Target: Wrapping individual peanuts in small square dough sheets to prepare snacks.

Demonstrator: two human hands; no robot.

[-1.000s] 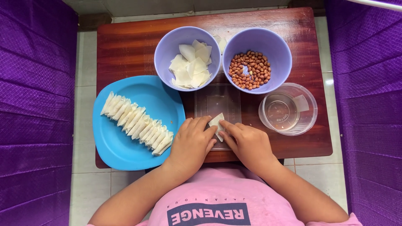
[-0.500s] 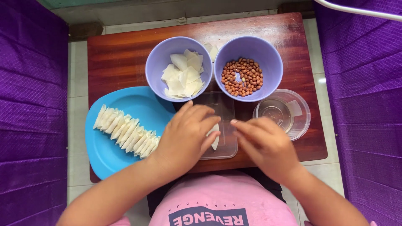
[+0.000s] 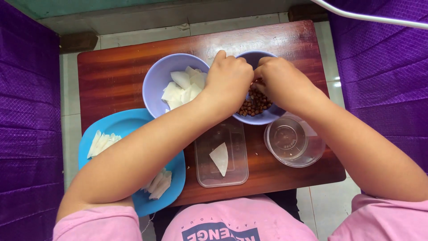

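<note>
Take the wooden table (image 3: 111,76) as your landmark: everything sits on its dark red top, between purple quilted seats (image 3: 26,134) on both sides. On its near left corner lies the blue plate (image 3: 116,129), carrying a row of folded white wrappers (image 3: 101,142), partly hidden under your left forearm. Toward the far middle of the table stands the lavender bowl of flat white wrapper pieces (image 3: 180,87), and touching it on the right is the lavender bowl of peanuts (image 3: 254,107). At the table's near right sits a clear round container (image 3: 292,140), empty as far as you can see. At its near middle lies a clear rectangular tray (image 3: 221,154) with one white wrapper (image 3: 220,158) on it, its long axis running roughly near to far.

Both your hands are over the peanut bowl. Your left hand (image 3: 227,80) curls down at its left rim, your right hand (image 3: 278,80) at its far right, knuckles nearly meeting. The fingertips dip among the peanuts, directly beneath them; you cannot tell whether they are pinched on any. Both hands are equally near.
</note>
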